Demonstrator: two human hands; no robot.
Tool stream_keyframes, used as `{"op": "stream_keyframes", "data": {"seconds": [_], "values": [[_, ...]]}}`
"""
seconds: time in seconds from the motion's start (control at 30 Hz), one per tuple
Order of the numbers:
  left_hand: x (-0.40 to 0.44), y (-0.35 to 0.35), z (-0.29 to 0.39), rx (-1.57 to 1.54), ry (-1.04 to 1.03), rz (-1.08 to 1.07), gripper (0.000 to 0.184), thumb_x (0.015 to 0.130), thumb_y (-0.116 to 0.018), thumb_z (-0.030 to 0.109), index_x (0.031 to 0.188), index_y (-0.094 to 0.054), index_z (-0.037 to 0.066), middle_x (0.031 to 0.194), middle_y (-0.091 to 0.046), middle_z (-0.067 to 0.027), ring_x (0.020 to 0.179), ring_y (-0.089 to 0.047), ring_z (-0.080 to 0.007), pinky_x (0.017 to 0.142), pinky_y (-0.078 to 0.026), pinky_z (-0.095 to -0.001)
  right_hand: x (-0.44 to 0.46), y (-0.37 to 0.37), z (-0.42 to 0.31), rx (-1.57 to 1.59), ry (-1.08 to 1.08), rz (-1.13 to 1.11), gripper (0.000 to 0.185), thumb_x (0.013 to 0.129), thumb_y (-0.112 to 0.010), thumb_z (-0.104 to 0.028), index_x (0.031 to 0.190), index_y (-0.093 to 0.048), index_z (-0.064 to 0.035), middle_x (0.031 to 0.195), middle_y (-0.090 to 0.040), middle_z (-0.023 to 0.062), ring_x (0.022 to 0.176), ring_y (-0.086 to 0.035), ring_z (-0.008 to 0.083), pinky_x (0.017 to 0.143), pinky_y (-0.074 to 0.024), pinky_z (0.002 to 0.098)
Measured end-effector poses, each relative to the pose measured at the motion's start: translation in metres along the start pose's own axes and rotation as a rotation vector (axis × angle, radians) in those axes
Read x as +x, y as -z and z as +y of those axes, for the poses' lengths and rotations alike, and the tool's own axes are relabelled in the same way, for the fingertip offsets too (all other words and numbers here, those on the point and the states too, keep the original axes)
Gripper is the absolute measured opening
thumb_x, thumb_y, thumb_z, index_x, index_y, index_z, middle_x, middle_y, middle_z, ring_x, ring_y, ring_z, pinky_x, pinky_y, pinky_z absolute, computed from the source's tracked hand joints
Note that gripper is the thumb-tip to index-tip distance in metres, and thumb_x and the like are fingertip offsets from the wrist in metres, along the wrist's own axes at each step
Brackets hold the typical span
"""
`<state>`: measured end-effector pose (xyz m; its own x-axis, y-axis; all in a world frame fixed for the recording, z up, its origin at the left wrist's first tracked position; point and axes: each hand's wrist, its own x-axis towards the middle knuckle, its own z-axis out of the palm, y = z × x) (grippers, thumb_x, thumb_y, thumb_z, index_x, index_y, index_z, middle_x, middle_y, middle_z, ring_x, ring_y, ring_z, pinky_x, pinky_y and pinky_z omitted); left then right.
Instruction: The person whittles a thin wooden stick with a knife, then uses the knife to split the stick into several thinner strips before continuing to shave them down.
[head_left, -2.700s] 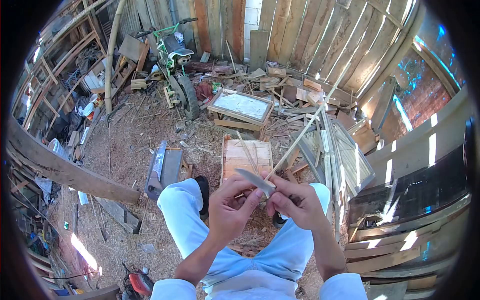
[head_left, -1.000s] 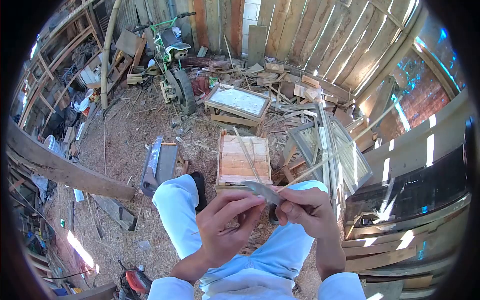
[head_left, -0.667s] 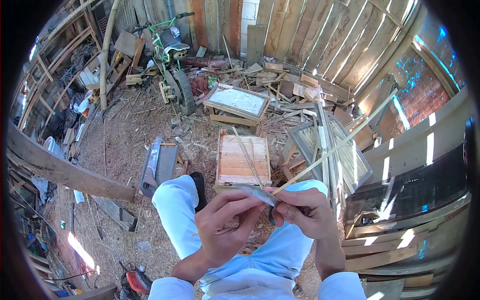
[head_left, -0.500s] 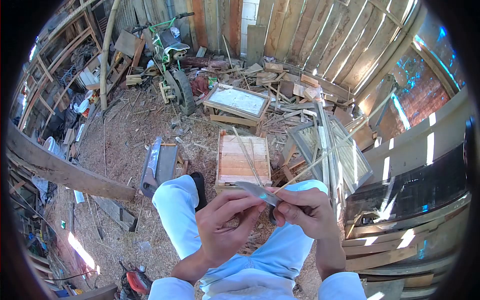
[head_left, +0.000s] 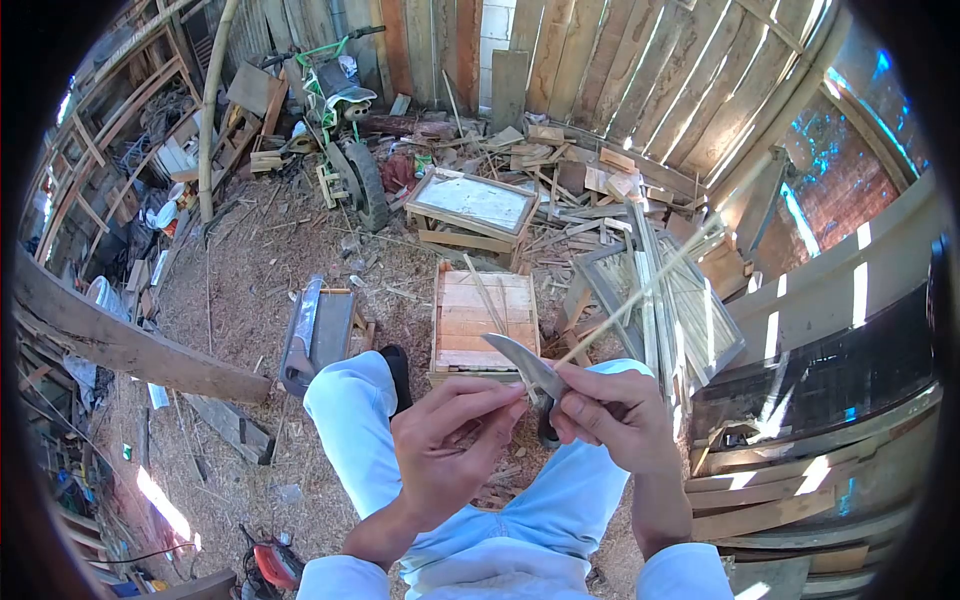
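A knife (head_left: 522,362) with a curved, pointed blade is gripped in my right hand (head_left: 622,418), its tip towards the upper left. Part of the dark handle shows below the fingers. A long thin wooden strip (head_left: 648,290) passes by the blade at my right fingers and runs off to the upper right, its far part blurred. My left hand (head_left: 452,452) is closed in a pinch at the strip's near end, close to the blade. Both hands are over my lap. Beyond them stands a low slatted wooden crate (head_left: 487,312) with thin sticks across it.
On the left a handsaw (head_left: 300,335) lies on a small dark-topped stand (head_left: 333,322). A framed panel (head_left: 475,203), scrap wood (head_left: 590,170) and a small motorbike (head_left: 350,130) fill the back. Leaning frames (head_left: 690,310) stand at right; a red power tool (head_left: 277,565) lies lower left.
The blade has turned in my right hand, so its tip stands higher and clear of my left fingers. The strip's far end has swung and blurred. My left hand has hardly moved.
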<state>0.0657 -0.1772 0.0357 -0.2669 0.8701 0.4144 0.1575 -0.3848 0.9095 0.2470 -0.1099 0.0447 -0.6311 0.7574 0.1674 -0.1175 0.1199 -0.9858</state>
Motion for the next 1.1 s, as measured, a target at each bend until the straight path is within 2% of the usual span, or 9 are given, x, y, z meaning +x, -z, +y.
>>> {"op": "stream_keyframes", "data": {"seconds": [0.2,0.3,0.43,0.53,0.6,0.7,0.93,1.0,1.1], "values": [[0.002,0.002,-0.004,-0.322,0.304,-0.085,0.012,0.081,-0.067,-0.004,0.093,-0.069,-0.002,0.080,-0.065,-0.0063,0.057,-0.059,-0.0076,0.046,-0.045,-0.0203,0.008,-0.008,-0.002,-0.028,-0.005,-0.079,0.036,0.092,-0.056,-0.005,0.128,-0.053,0.0015,0.072,-0.063,0.0058,0.057,-0.051,0.0070,0.047,-0.0351,0.0205],[0.008,0.007,-0.015,-0.503,0.439,-0.188,0.010,0.082,-0.068,-0.001,0.092,-0.068,-0.003,0.075,-0.065,-0.0080,0.053,-0.057,-0.0084,0.042,-0.043,-0.0200,0.009,-0.002,-0.006,0.064,-0.146,-0.127,0.036,0.093,-0.055,-0.005,0.129,-0.053,-0.0012,0.079,-0.063,0.0021,0.064,-0.052,0.0063,0.056,-0.0428,0.0209],[0.020,0.008,-0.014,-0.776,0.710,-0.270,0.012,0.084,-0.068,0.005,0.090,-0.065,-0.004,0.072,-0.065,-0.0087,0.049,-0.054,-0.0077,0.039,-0.041,-0.0187,0.011,-0.001,-0.013,0.054,-0.157,-0.092,0.034,0.093,-0.055,-0.006,0.127,-0.055,-0.0003,0.076,-0.061,0.0013,0.063,-0.049,0.0065,0.055,-0.0425,0.0213],[0.025,0.005,-0.019,-0.854,0.757,-0.294,0.013,0.085,-0.068,0.008,0.090,-0.064,-0.003,0.072,-0.064,-0.0081,0.048,-0.052,-0.0059,0.038,-0.040,-0.0172,0.015,-0.001,-0.011,0.008,-0.135,-0.029,0.033,0.093,-0.056,-0.007,0.125,-0.056,0.0000,0.074,-0.059,0.0016,0.062,-0.048,0.0064,0.056,-0.0422,0.0215],[0.029,0.002,-0.022,-0.838,0.743,-0.280,0.013,0.085,-0.068,0.008,0.091,-0.064,-0.002,0.072,-0.064,-0.0076,0.048,-0.052,-0.0055,0.038,-0.039,-0.0167,0.017,0.000,-0.006,-0.044,-0.084,0.041,0.030,0.092,-0.057,-0.006,0.120,-0.059,0.0029,0.066,-0.054,0.0008,0.057,-0.045,0.0056,0.048,-0.0333,0.0206],[0.034,0.000,-0.020,-0.813,0.741,-0.247,0.014,0.086,-0.067,0.009,0.093,-0.064,-0.002,0.073,-0.063,-0.0070,0.049,-0.051,-0.0049,0.038,-0.038,-0.0160,0.020,0.005,-0.013,-0.113,-0.135,0.081,0.027,0.093,-0.058,-0.009,0.116,-0.061,0.0034,0.068,-0.057,0.0013,0.062,-0.049,0.0054,0.057,-0.0412,0.0223],[0.035,0.005,-0.029,-0.834,0.805,-0.246,0.015,0.087,-0.066,0.008,0.098,-0.063,-0.002,0.076,-0.063,-0.0074,0.049,-0.051,-0.0043,0.038,-0.037,-0.0156,0.026,0.010,-0.004,-0.205,-0.050,0.119,0.025,0.093,-0.057,-0.010,0.114,-0.062,0.0046,0.066,-0.055,0.0008,0.059,-0.047,0.0053,0.053,-0.0380,0.0214],[0.027,0.009,-0.033,-0.810,0.827,-0.252,0.015,0.087,-0.066,0.008,0.098,-0.063,-0.002,0.076,-0.063,-0.0073,0.049,-0.050,-0.0042,0.038,-0.037,-0.0155,0.029,0.024,-0.007,-0.161,-0.100,0.358,0.025,0.093,-0.056,-0.009,0.114,-0.061,0.0050,0.066,-0.055,0.0005,0.057,-0.045,0.0048,0.051,-0.0357,0.0204],[0.027,0.012,-0.033,-0.752,0.852,-0.257,0.015,0.087,-0.066,0.008,0.098,-0.063,-0.002,0.075,-0.063,-0.0068,0.049,-0.050,-0.0043,0.038,-0.036,-0.0158,0.032,0.022,-0.010,-0.141,-0.084,0.357,0.025,0.095,-0.054,-0.009,0.113,-0.060,0.0063,0.066,-0.054,0.0003,0.056,-0.042,0.0045,0.049,-0.0343,0.0200]]}}
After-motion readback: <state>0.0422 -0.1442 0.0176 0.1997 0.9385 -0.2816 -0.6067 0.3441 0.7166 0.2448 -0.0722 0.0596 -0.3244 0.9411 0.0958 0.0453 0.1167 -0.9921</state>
